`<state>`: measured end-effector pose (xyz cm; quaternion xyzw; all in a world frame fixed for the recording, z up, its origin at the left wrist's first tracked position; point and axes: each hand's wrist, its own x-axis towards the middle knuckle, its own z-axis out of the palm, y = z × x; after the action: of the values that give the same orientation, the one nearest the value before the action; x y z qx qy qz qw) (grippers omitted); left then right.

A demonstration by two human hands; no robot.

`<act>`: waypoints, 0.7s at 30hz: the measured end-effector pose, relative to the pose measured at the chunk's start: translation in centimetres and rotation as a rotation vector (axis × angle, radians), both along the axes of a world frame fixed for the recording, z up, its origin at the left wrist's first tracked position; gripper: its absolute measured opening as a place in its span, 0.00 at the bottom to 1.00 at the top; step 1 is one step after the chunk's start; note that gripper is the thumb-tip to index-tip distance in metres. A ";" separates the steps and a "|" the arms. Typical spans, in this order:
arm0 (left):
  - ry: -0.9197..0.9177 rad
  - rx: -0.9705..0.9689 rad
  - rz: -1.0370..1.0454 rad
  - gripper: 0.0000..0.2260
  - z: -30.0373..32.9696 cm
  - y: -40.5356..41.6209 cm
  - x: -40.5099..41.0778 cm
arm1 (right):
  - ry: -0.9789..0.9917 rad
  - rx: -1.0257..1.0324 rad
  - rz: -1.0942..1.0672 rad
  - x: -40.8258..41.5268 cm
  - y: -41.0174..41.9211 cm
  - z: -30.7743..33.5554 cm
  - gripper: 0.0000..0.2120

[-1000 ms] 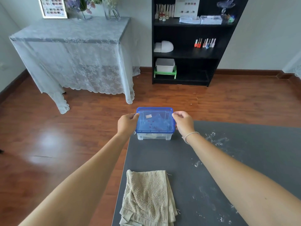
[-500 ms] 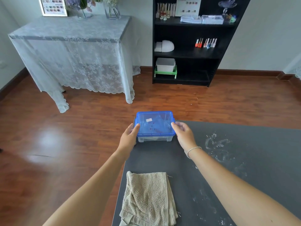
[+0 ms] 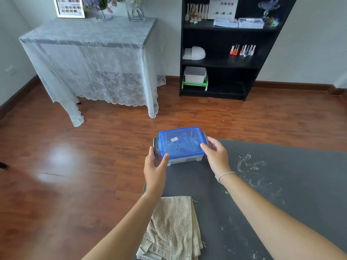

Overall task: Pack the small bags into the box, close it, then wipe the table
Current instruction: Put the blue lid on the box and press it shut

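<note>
A clear plastic box with a blue see-through lid [image 3: 180,141] sits at the far left corner of the dark grey table [image 3: 293,207]. Small bags show dimly through the lid. Grey latches stick out on the left side [image 3: 155,145] and the right side [image 3: 204,136]. My left hand [image 3: 155,169] grips the box's near left corner, thumb on the lid and fingers under the left latch. My right hand [image 3: 216,156] holds the near right corner, thumb on the lid's edge. A folded beige towel [image 3: 172,228] lies at the table's near left edge.
White powdery smears [image 3: 251,166] spread over the table right of the box and down toward me. Beyond the table lies wooden floor, with a lace-covered table [image 3: 97,53] at back left and a black shelf unit [image 3: 225,53] at the back.
Both hands slid from the middle of the box's sides to its near corners. The grey latches now stand out from the sides. The box stayed in place.
</note>
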<state>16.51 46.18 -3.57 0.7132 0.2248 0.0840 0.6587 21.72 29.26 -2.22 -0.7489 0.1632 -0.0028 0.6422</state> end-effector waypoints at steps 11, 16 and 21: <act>-0.076 0.108 0.001 0.23 -0.3 -0.3 0.4 | -0.113 -0.278 0.040 -1.3 0.9 -0.7 0.19; -0.065 0.176 -0.086 0.21 -0.2 0.8 1.2 | -0.104 -0.291 0.015 -1.7 1.4 -0.7 0.20; -0.025 0.226 -0.171 0.21 0.3 2.8 3.0 | -0.116 -0.261 0.064 -1.9 1.9 -0.8 0.22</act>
<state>19.46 48.98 -3.32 0.7984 0.1441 0.0611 0.5814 19.82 31.12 -3.06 -0.8294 0.1000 -0.0466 0.5476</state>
